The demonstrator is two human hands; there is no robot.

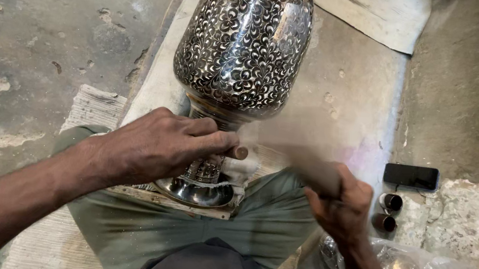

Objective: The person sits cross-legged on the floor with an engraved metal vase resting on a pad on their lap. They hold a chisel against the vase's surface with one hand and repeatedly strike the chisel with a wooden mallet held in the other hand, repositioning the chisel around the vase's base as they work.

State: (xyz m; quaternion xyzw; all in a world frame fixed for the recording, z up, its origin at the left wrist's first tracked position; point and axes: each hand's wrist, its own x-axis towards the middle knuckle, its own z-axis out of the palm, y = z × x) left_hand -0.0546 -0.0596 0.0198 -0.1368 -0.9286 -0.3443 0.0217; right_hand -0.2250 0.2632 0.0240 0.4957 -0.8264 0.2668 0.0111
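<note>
My left hand (155,145) is pinching a small punch (236,151) against the neck of the engraved vase (242,42), which lies on my lap just past the hands. My right hand (338,206) is clenched round a blurred mallet (301,158). Phone (411,175) sits just right of it.

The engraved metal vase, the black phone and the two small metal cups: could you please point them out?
engraved metal vase (245,36), head view, patterned belly.
black phone (411,175), head view, screen centre.
small metal cups (391,202), head view, upper cup's rim.
</note>
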